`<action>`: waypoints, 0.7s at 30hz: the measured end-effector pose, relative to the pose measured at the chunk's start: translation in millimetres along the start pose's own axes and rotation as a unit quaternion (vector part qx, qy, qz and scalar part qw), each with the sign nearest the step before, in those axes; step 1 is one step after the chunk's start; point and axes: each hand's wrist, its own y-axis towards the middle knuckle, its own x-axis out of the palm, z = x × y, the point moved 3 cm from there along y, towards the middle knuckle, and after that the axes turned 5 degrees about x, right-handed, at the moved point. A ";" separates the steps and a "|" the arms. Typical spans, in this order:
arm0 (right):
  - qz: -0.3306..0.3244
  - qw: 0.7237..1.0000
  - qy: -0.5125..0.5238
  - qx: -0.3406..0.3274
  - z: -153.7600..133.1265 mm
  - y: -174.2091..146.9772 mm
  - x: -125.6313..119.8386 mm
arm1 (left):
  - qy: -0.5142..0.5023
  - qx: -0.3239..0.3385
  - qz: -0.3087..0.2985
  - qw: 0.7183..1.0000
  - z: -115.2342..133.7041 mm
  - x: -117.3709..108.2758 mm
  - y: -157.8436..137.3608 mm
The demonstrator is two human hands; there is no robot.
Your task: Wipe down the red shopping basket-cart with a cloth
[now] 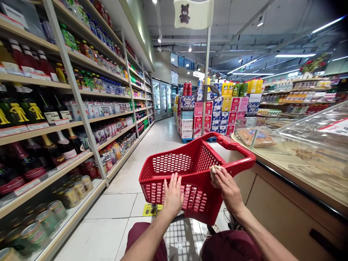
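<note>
A small red plastic shopping cart (202, 177) stands right in front of my knees, its basket walls full of holes. My left hand (174, 195) lies with fingers stretched out against the near side of the basket, close to the rim. At the right end, by the base of the handle (246, 154), my right hand (227, 186) presses a pale, crumpled cloth (215, 170) onto the red plastic. Part of the cloth is hidden under the fingers. A thin pole rises behind the cart to a cream flag (193, 13) with a bear on it.
Shelves (108, 119) of bottles and cans line the left side. A glass-topped counter (296, 159) with a wooden cabinet borders the right. Stacked drink boxes (199, 117) stand ahead, glass-door fridges (161, 96) farther back. A yellow floor sign (150, 209) lies on the pale tiles.
</note>
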 end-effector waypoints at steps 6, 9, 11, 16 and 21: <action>-0.052 0.994 0.085 0.040 -11.8 -22.2 7.7 | -0.112 -0.025 -0.031 0.993 16.9 -3.7 2.1; -0.056 0.969 0.186 0.150 -37.2 -3.9 7.6 | -0.234 -0.052 -0.054 0.969 28.5 -4.0 4.4; -0.060 0.936 0.265 0.225 -52.8 13.3 5.7 | -0.338 -0.087 -0.060 0.935 32.5 -1.8 5.5; -0.060 0.856 0.385 0.339 -71.0 28.8 4.4 | -0.560 -0.161 -0.095 0.807 31.3 11.1 2.2; -0.118 0.876 0.373 0.283 -94.9 10.3 16.5 | -0.633 -0.169 -0.120 0.746 34.7 11.1 -8.6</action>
